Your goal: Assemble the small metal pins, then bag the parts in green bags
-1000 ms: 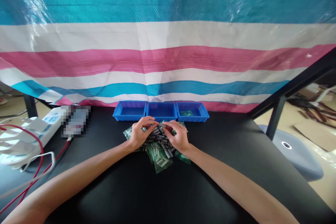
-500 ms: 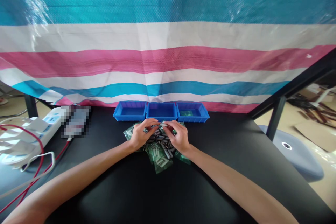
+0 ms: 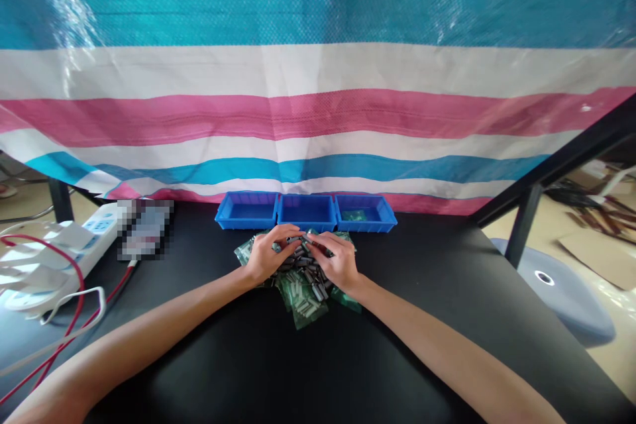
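Observation:
A heap of small dark cylindrical parts and green plastic bags (image 3: 304, 291) lies on the black table (image 3: 298, 371) in front of three blue bins. My left hand (image 3: 265, 257) rests on the heap's left side, fingers curled in a pinch on a small dark part at the top of the heap. My right hand (image 3: 338, 262) sits on the right side, fingers also pinched on a small dark part. The fingertips of both hands nearly meet above the heap.
Three blue bins stand in a row at the table's back: left (image 3: 247, 211), middle (image 3: 307, 211), right (image 3: 365, 212) with a green bag inside. A white power strip (image 3: 89, 238) and red cables (image 3: 74, 278) lie at left. A striped tarp (image 3: 318, 112) hangs behind.
Both hands stay on the heap; the fingertips have shifted slightly as they work small parts at its top. Nothing else has moved.

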### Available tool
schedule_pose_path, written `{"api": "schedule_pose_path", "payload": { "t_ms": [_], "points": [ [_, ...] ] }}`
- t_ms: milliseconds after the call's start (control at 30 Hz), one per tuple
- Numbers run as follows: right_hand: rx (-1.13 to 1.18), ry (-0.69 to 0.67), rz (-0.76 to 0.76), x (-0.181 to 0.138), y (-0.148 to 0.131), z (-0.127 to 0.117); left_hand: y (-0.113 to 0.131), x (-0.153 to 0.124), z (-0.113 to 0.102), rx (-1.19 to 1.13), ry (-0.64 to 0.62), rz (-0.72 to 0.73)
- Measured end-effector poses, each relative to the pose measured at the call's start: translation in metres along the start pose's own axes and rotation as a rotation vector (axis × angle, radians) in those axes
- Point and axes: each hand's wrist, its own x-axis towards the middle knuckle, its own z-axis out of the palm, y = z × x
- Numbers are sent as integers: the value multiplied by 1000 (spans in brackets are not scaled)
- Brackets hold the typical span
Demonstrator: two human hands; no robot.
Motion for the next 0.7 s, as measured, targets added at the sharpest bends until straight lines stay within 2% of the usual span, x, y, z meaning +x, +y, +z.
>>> {"api": "schedule_pose_path", "payload": {
  "t_ms": [700],
  "points": [
    [-15,-29,55,0,0,1,3,2,-1,-26,6,-16]
  ]
}}
